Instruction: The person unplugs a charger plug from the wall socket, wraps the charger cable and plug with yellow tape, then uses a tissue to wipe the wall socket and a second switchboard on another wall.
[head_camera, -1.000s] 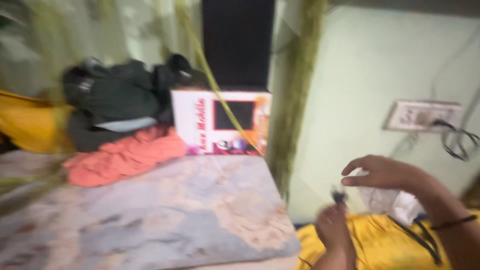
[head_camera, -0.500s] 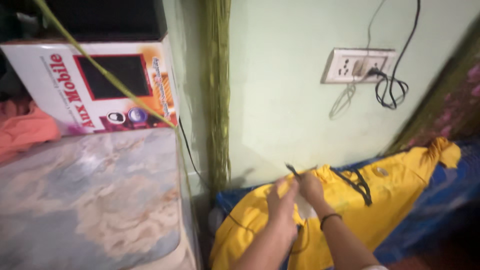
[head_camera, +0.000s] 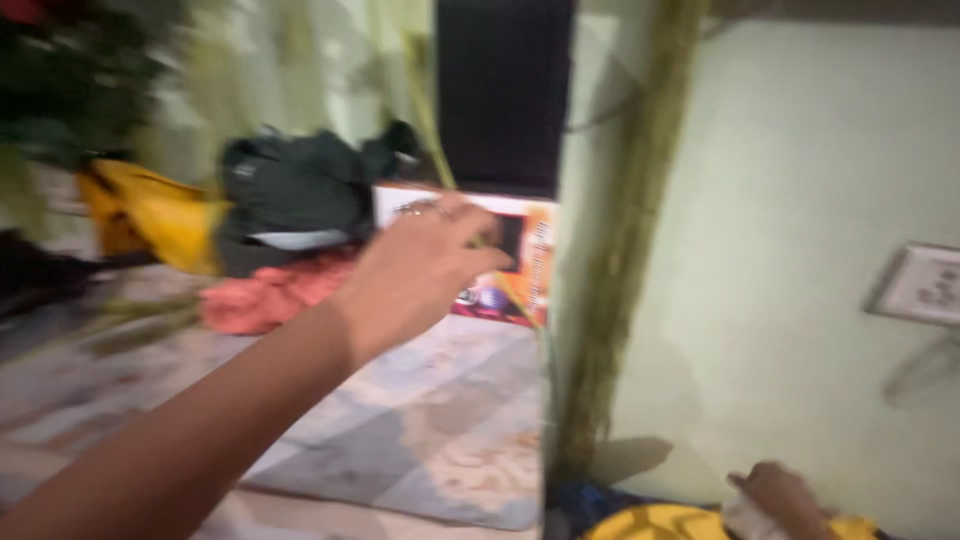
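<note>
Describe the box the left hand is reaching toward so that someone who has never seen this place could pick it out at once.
Start at the tall black panel standing against the pale green wall. Directly below it, at the back of the marbled grey mattress, stands a white cardboard box with a dark screen picture and orange edge, just beyond the left hand. Unlike the salmon-pink cloth and dark green bag left of it, it is rigid and printed.

A lived-in room of a home.
Heaped clothes (head_camera: 290, 200) on a patterned mattress (head_camera: 400, 420), pale green wall (head_camera: 790, 200) with a switchboard (head_camera: 925, 283).
</note>
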